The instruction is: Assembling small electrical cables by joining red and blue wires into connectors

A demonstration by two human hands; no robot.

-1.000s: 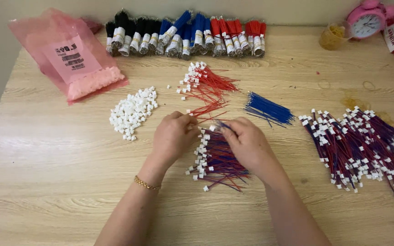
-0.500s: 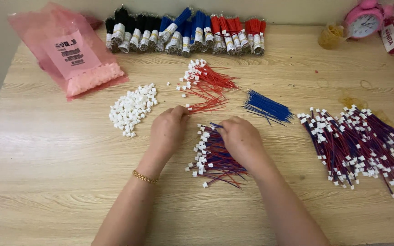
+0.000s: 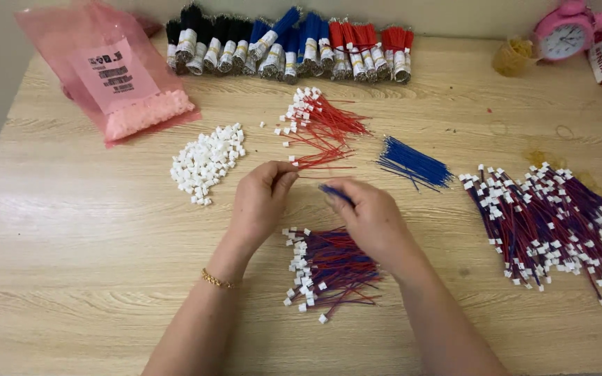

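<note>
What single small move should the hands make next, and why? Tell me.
Probably bring the blue wire in the right hand to the left hand, whose fingertips pinch a red wire. The two wires sit close but are not yet joined.

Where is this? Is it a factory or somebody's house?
Probably a home work table: a pink alarm clock stands on the wooden table, among piles of red and blue wires and white plastic connectors.
</note>
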